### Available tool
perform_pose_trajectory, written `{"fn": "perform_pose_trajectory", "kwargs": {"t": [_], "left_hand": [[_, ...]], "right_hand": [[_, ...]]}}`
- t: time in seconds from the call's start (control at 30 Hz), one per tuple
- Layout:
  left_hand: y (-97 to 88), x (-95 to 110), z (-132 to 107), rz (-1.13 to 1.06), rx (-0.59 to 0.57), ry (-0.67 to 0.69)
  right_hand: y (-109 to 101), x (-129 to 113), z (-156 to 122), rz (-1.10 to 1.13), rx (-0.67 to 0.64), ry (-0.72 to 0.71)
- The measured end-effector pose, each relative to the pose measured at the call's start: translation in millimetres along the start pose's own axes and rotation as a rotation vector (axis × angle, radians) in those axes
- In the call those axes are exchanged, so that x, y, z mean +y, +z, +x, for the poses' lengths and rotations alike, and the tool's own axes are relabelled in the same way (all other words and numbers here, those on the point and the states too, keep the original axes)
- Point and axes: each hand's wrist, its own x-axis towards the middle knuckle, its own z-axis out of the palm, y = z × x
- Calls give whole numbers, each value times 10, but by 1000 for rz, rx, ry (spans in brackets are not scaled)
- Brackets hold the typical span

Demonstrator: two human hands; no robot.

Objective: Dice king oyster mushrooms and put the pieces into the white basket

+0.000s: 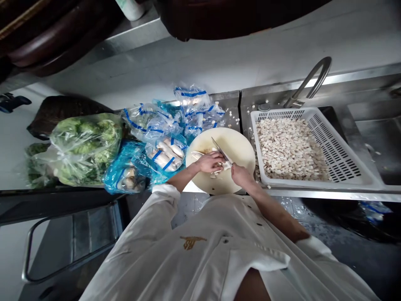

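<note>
A round, cream-coloured cutting board [242,144] lies at the counter's front edge. My right hand [242,175] is closed round the handle of a kitchen knife [220,149], whose blade points away and to the left. My left hand [210,163] is palm down, its fingers curled over pale mushroom beside the blade and partly hiding it. Small cut mushroom pieces [215,174] lie under and in front of those fingers. Another pale mushroom piece [196,154] rests on the board's left side.
Right of the board, a white slotted basket [351,161] holds many chopped pieces [290,148] below a curved faucet [319,75]. Left are bagged mushrooms [167,154], crumpled plastic bags [194,106], a blue bag [120,163] and bagged leafy greens [86,146]. A dark round object [219,19] overhangs above.
</note>
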Motion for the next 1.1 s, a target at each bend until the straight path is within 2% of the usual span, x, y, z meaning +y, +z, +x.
{"fn": "perform_pose_trajectory", "kwargs": {"t": [0.13, 0.23, 0.33, 0.43, 0.53, 0.67, 0.87, 1.0, 1.1], "left_hand": [[-4, -33, -65, -2, 10, 40], [-1, -55, -108, 10, 63, 42], [5, -54, -132, 22, 88, 47], [11, -51, -157, -9, 76, 49], [39, -70, -186, -24, 106, 21], [91, -102, -204, -12, 98, 4], [130, -67, -200, 17, 101, -19], [2, -124, -235, 20, 0, 46], [-171, -245, -351, 45, -116, 41]], "right_hand": [[-26, -123, 30, -37, 30, 16], [4, -178, 16, -60, 68, 19], [41, -240, 28, -82, 38, 76], [43, -282, 46, -105, 36, 72], [46, -304, 32, -133, 47, 59], [61, -315, 17, -139, -7, 101], [122, -249, 106, -84, 28, 43], [41, -277, 280, 1, -22, 31], [-83, -197, 283, 16, 27, 2]]}}
